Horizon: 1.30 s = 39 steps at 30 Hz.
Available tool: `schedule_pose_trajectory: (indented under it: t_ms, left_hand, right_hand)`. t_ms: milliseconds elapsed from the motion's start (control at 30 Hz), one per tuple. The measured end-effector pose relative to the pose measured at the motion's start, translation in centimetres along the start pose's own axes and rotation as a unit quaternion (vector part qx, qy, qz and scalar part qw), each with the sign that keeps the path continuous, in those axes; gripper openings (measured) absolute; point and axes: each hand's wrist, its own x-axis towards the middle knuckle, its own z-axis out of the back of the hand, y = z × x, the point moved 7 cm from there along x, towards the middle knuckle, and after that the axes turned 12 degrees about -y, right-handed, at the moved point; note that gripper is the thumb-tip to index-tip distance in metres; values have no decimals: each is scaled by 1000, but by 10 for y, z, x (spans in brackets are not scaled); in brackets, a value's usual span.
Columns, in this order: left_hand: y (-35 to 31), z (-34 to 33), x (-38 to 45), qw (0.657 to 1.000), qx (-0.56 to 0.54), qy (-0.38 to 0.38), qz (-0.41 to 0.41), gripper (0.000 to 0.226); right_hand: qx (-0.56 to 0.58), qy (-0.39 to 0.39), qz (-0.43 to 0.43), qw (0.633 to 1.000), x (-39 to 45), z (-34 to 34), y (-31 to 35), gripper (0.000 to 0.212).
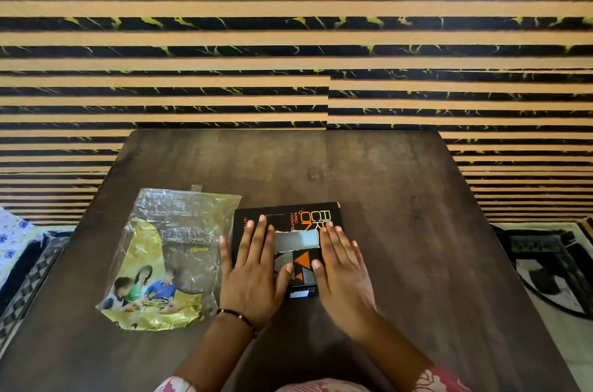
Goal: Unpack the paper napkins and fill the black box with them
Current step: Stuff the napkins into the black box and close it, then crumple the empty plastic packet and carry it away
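Lower left of frame: crumpled gold-and-clear plastic napkin wrapper (167,258) printed with a family at a meal, lying flat and slack on dark brown wooden table (401,199); contents, if any, not discernible. Just right of wrapper, at lower centre: left hand (255,273), thin beaded bracelet (239,318) at wrist, fingers spread and flat, palm down on left part of flat black cardboard box (288,231) with orange lettering and triangles. On box top, between the two hands: pale torn rectangular patch (296,240); whether opening or torn label, not discernible. Right of centre: right hand (341,273), fingers extended and close together, palm down on right edge of box, gripping nothing. Box closed, lying on table. Behind table, across upper frame: wall of tan and black-marbled horizontal stripes (288,38).
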Motion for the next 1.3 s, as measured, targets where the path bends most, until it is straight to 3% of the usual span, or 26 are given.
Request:
schedule_pose_trajectory:
  t_ms: [267, 400, 700, 900, 1167, 1300]
  left_hand:
    - [10, -20, 68, 999, -26, 27, -7, 72]
    - [17, -29, 124, 999, -17, 41, -15, 71]
    - [37, -58, 229, 999, -13, 24, -42, 69]
    - [53, -74, 280, 999, -13, 5, -37, 75]
    - [57, -79, 301, 999, -19, -10, -39, 77]
    - [58, -81, 302, 999, -16, 13, -30, 71]
  right_hand:
    - [-38, 15, -7, 999, 63, -21, -8, 54]
    - [-21, 19, -8, 1000, 117, -38, -11, 69]
    - [-10, 42, -23, 999, 216, -68, -19, 78]
    - [8, 39, -30, 999, 269, -88, -24, 56]
    - [-17, -6, -47, 999, 289, -91, -24, 58]
    - [-18, 32, -75, 997, 290, -96, -25, 54]
